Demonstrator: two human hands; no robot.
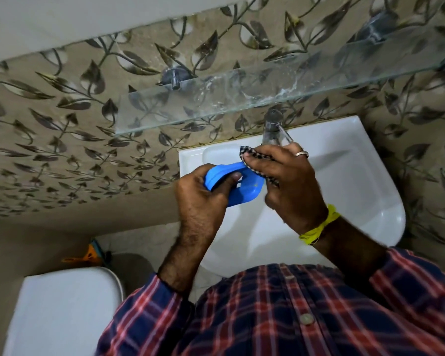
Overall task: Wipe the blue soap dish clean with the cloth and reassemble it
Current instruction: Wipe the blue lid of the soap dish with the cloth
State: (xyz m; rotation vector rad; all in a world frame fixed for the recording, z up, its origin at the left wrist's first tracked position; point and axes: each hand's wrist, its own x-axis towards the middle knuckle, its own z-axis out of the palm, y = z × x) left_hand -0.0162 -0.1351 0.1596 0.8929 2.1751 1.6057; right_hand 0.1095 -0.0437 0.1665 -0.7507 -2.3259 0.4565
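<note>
Wiping stage, over the back left corner of the basin (357, 160). Your left hand (198, 199) curls round the blue soap dish (244, 188), thumb laid across its slotted face, holding it clear of the basin so that face turns toward the other hand. Your right hand (288, 181) pinches the checked cloth (249, 154) in its fingertips against the dish's far edge, just below the tap (271, 129), likely to rub the rim. Reassembly seems not yet begun.
</note>
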